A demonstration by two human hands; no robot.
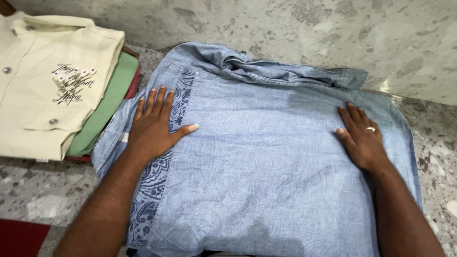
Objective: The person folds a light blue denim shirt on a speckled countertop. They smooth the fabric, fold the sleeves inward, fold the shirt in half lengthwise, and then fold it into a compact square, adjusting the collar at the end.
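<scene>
No packages, signs or screens are showing here. The nearest thing to a label is a small white tag (42, 160) peeking out at the bottom edge of the folded cream shirt (43, 85) at the far left; it is lying flat against the hem, too small to make out further. A dark printed emblem (72, 82) is sitting on that shirt's chest.

This looks like a home, or possibly a small clothes shop; the view cannot settle which. A speckled stone floor (28, 200) runs up to a matching wall (333, 33), clothes are handled right on it, and a folded stack (52, 85) of cream, green and red garments sits beside a blue shirt (266, 157).
</scene>
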